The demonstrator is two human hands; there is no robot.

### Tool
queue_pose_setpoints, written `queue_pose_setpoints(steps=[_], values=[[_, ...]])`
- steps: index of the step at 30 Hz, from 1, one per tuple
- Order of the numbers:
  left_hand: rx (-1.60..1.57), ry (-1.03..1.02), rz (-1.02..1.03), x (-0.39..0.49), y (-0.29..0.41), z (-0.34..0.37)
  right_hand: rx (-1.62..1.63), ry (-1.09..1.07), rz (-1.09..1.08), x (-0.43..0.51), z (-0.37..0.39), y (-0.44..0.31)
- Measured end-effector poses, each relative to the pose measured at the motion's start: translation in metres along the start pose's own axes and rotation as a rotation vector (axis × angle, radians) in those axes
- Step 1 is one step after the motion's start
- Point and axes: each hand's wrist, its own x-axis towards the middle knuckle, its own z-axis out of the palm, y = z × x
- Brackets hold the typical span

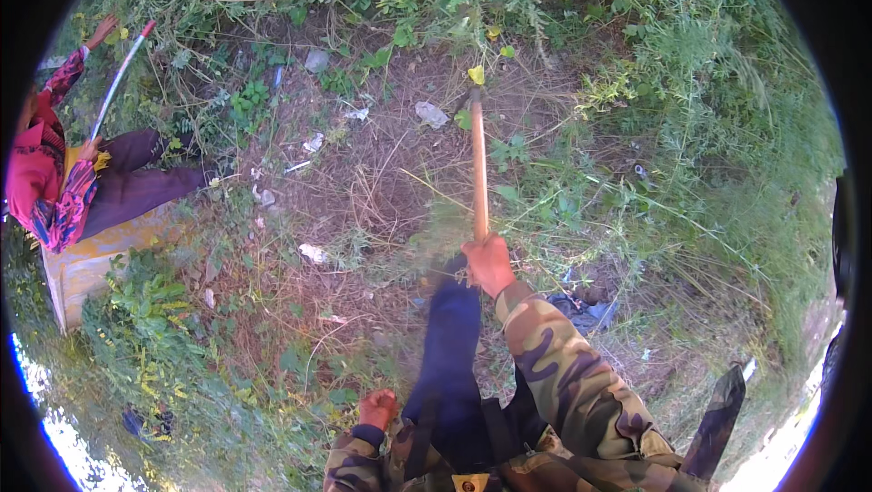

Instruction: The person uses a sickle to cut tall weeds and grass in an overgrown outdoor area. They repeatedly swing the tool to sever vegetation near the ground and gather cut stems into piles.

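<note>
My right hand, in a camouflage sleeve, is closed round the lower end of a long wooden handle. The handle points away from me over dry grass; its far end is dark and meets the ground litter beside a yellow leaf, and I cannot tell what tool head it bears. Low in the view, my left hand is at my left side with curled fingers and nothing visible in it. My leg in dark blue trousers reaches forward between the hands.
On the left a co-worker in a pink top sits by a pale yellow block, holding a long pale stick with a red tip. Plastic scraps litter the ground. Dark blue cloth lies right of my forearm. Green weeds surround the dry patch.
</note>
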Motion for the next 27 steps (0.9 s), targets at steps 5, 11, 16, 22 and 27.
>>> queue_pose_setpoints(steps=[5, 11, 16, 22, 27], values=[[-0.095, 0.065, -0.032, -0.005, -0.018, -0.012, -0.245, -0.086, 0.065, 0.021, 0.047, 0.042], [-0.04, 0.01, -0.017, -0.007, -0.006, 0.004, -0.27, -0.29, 0.557, -0.136, 0.026, 0.134], [0.065, -0.001, -0.08, -0.003, 0.01, 0.022, -0.26, -0.273, 0.461, -0.159, -0.031, 0.095], [-0.043, -0.035, -0.039, 0.006, 0.002, 0.023, -0.252, -0.247, 0.319, -0.135, -0.052, 0.083], [-0.184, -0.01, -0.08, 0.008, 0.011, 0.025, 0.288, -0.297, 0.498, -0.133, -0.075, 0.089]])
